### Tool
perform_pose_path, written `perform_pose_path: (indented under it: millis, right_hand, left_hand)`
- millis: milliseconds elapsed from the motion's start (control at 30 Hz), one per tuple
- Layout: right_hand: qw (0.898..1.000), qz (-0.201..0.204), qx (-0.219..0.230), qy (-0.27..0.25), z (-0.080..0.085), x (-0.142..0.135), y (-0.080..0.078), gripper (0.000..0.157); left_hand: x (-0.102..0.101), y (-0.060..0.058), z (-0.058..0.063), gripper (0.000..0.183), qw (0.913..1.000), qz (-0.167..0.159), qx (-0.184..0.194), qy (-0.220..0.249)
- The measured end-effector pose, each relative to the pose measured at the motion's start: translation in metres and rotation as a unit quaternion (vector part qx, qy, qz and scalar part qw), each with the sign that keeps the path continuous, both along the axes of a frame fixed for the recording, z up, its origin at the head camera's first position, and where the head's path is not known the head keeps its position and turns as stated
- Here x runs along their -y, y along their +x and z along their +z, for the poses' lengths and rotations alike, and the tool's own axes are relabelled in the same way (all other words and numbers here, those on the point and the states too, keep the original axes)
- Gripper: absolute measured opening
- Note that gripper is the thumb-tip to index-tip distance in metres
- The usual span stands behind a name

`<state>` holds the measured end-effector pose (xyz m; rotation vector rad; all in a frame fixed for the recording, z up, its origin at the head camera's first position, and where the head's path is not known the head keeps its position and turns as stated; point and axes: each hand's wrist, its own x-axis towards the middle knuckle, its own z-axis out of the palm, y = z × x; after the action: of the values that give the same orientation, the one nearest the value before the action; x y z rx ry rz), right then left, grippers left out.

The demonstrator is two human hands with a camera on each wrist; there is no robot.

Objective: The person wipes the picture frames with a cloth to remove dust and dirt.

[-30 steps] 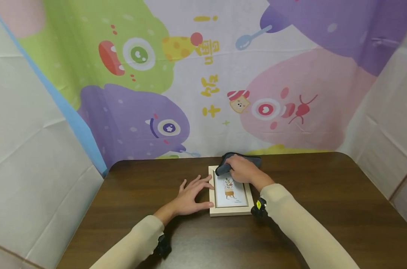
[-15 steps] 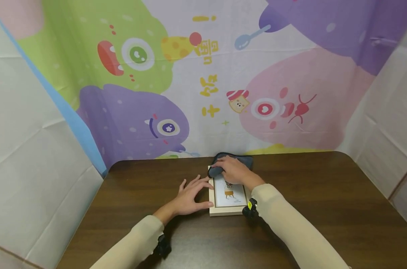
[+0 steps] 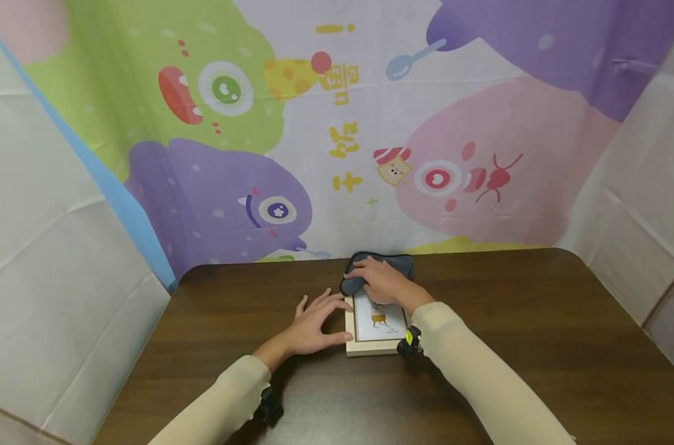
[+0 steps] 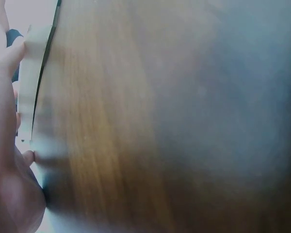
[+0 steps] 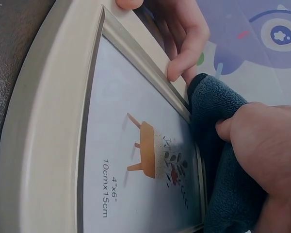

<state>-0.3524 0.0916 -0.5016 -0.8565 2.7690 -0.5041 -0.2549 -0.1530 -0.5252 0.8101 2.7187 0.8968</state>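
Observation:
A cream picture frame (image 3: 373, 350) lies flat on the brown table, with a potted-plant print (image 5: 150, 150) behind its pane. My left hand (image 3: 315, 327) rests along the frame's left side, fingers spread, fingertips and thumb touching its edge. At the frame's far end my right hand (image 3: 386, 283) holds a dark blue-grey cloth (image 3: 402, 264) against the pane. In the right wrist view the thumb lies on the bunched cloth (image 5: 233, 194); the other fingers are hidden there. The left wrist view catches part of the left hand (image 4: 5, 116) beside the frame's side (image 4: 31, 82).
The brown wooden table (image 3: 509, 334) extends on both sides of the frame and towards me. A cartoon-printed curtain (image 3: 359, 216) hangs right behind the table's far edge. Pale panels (image 3: 64, 278) stand at the left and right.
My right hand has moved left with the cloth along the frame's far end, its fingers now more extended over it. The left hand and the frame have stayed in place.

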Motion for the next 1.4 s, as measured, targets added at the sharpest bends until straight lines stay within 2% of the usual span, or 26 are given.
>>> perform_pose_path:
  millis: [200, 233, 333, 433, 567, 667, 700, 767, 800, 867, 900, 933, 1000, 1033, 1100, 1133, 1300, 1400]
  right_hand:
    - [1.000, -0.010, 0.025, -0.004, 0.029, 0.002, 0.022, 0.052]
    - [1.000, -0.011, 0.025, -0.005, 0.030, 0.002, 0.022, 0.052]
    - [1.000, -0.009, 0.016, -0.018, 0.020, -0.003, 0.017, 0.054]
    - [1.000, -0.006, 0.012, -0.013, 0.021, -0.006, 0.018, 0.055]
    - [1.000, -0.013, 0.020, -0.010, 0.018, -0.014, 0.015, 0.056]
    - [1.000, -0.010, 0.010, -0.025, 0.007, -0.024, 0.009, 0.057]
    - [1.000, -0.004, 0.001, -0.031, -0.001, -0.029, 0.003, 0.058]
    - [1.000, 0.000, -0.001, -0.026, 0.008, -0.034, 0.010, 0.057]
    - [1.000, 0.005, -0.010, -0.029, 0.003, -0.039, 0.007, 0.057]
    - [1.000, 0.004, -0.003, -0.026, 0.012, -0.044, 0.013, 0.057]
    - [0.999, 0.007, -0.010, -0.033, 0.008, -0.050, 0.011, 0.058]
    - [0.999, 0.003, -0.001, -0.035, 0.015, -0.051, 0.017, 0.057]
    - [0.999, 0.002, -0.004, -0.038, 0.014, -0.059, 0.018, 0.058]
    - [0.999, -0.003, 0.004, -0.038, 0.019, -0.060, 0.022, 0.058]
    - [0.999, -0.002, 0.009, -0.044, 0.017, -0.067, 0.021, 0.059]
    - [0.999, -0.006, 0.019, -0.043, 0.021, -0.068, 0.023, 0.059]
    - [0.997, 0.005, 0.014, -0.075, 0.004, -0.087, 0.012, 0.059]
    - [0.996, 0.007, 0.013, -0.090, 0.003, -0.094, 0.011, 0.057]
  left_hand:
    - [0.001, 0.001, 0.001, 0.056, 1.0000, -0.001, -0.004, 0.006]
    - [0.001, 0.001, 0.001, 0.055, 1.0000, 0.000, -0.002, 0.003]
    - [0.000, 0.001, 0.003, 0.054, 1.0000, 0.002, 0.002, -0.005]
    - [-0.001, 0.002, 0.004, 0.054, 1.0000, 0.002, 0.003, -0.009]
    - [0.000, 0.001, -0.002, 0.055, 0.9999, 0.000, -0.007, 0.011]
    - [0.002, -0.001, -0.008, 0.056, 0.9991, -0.006, -0.025, 0.032]
    - [0.001, 0.001, -0.005, 0.056, 0.9990, -0.008, -0.028, 0.034]
    - [0.002, 0.001, -0.006, 0.056, 0.9985, -0.011, -0.037, 0.040]
    - [0.002, 0.001, -0.004, 0.056, 0.9986, -0.012, -0.035, 0.038]
    - [0.001, 0.002, -0.002, 0.055, 0.9990, -0.010, -0.030, 0.030]
    - [0.000, 0.002, 0.000, 0.055, 0.9993, -0.009, -0.026, 0.024]
    - [0.000, 0.002, 0.001, 0.054, 0.9996, -0.008, -0.022, 0.018]
    - [-0.001, 0.003, 0.002, 0.054, 0.9999, -0.004, -0.012, 0.007]
    - [-0.002, 0.003, 0.003, 0.054, 0.9999, -0.003, -0.010, 0.003]
    - [-0.002, 0.003, 0.003, 0.054, 1.0000, -0.001, -0.007, -0.001]
    - [-0.002, 0.003, 0.004, 0.053, 1.0000, 0.000, -0.006, -0.001]
    - [-0.002, 0.003, 0.005, 0.053, 1.0000, -0.001, -0.006, 0.000]
    - [-0.001, 0.003, 0.005, 0.053, 1.0000, -0.003, -0.006, 0.003]
